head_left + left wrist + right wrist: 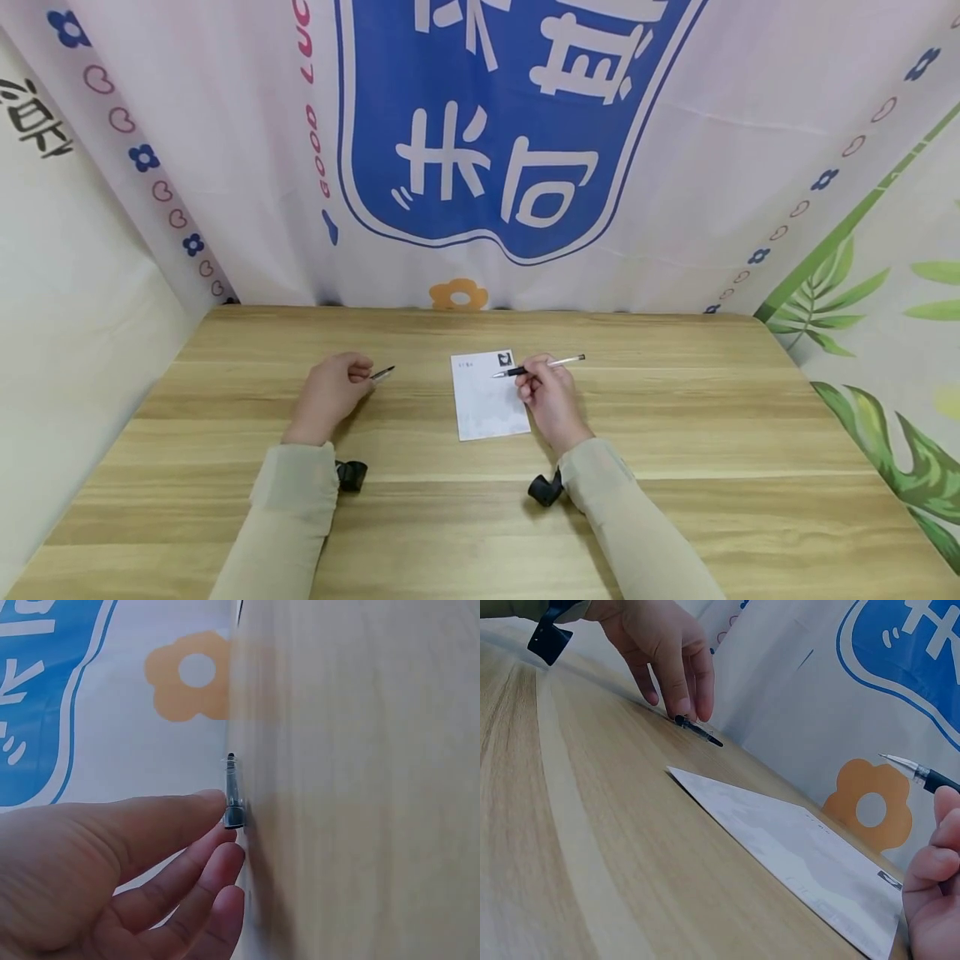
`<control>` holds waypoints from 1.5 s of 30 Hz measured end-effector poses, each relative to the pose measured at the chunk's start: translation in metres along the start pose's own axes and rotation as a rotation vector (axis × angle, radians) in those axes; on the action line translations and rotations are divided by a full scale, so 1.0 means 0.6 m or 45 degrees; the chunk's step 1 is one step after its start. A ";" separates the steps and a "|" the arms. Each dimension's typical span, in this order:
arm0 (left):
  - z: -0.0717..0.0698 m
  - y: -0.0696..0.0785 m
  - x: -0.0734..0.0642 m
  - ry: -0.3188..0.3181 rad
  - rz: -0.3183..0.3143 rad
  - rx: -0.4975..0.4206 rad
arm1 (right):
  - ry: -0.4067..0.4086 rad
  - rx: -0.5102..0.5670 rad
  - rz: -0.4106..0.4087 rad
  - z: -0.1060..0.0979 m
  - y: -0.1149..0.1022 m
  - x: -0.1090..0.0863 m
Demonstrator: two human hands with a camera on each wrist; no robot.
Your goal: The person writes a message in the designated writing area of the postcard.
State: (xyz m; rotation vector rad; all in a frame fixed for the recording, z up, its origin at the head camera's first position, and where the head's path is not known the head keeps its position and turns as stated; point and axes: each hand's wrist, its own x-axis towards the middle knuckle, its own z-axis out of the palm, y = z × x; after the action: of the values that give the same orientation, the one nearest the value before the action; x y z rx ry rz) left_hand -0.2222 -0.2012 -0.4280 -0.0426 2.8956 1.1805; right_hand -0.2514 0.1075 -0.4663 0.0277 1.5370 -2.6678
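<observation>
In the head view my left hand (pixel 333 393) pinches a clear pen cap with a dark clip (pixel 382 374), low at the table. The left wrist view shows the thumb at the open end of the cap (pixel 233 795), the other fingers loosely bent beneath. My right hand (pixel 551 398) grips a gel pen (pixel 517 372) with a black grip and clear barrel, its bare tip pointing left above a white card (pixel 491 408). That card lies flat, with a dark printed square (pixel 505 359) at its top right and small marks at its top left.
A wood-grain table (pixel 420 525) runs back to a printed cloth (pixel 247 167) with a blue emblem. Leaf-patterned cloth (pixel 862 325) hangs at the right. Black wrist-worn devices (pixel 545 490) sit at both cuffs, close over the table.
</observation>
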 end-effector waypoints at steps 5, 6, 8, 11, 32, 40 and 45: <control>0.004 -0.006 0.004 0.001 0.032 0.042 | 0.002 -0.014 0.000 0.002 0.001 -0.001; 0.004 -0.007 0.005 -0.005 0.040 0.051 | 0.000 -0.016 0.001 0.002 0.002 -0.001; 0.005 -0.009 0.007 -0.022 0.055 0.061 | 0.002 -0.011 -0.001 0.002 0.002 0.000; 0.005 -0.012 0.011 -0.048 0.077 0.067 | 0.009 -0.004 -0.009 0.001 0.002 0.002; 0.009 -0.016 0.016 -0.072 0.201 0.155 | 0.027 -0.050 0.005 0.004 0.001 0.002; 0.008 -0.001 0.015 -0.045 0.274 0.173 | 0.053 -0.025 0.000 0.005 0.000 0.004; 0.012 0.004 0.016 -0.088 0.283 0.103 | 0.038 -0.021 -0.005 0.004 -0.001 0.003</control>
State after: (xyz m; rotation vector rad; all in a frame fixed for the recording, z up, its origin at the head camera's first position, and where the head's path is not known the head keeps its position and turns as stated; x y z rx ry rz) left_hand -0.2316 -0.1947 -0.4315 0.3223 2.9429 1.0651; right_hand -0.2529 0.1056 -0.4649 0.0637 1.5692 -2.6690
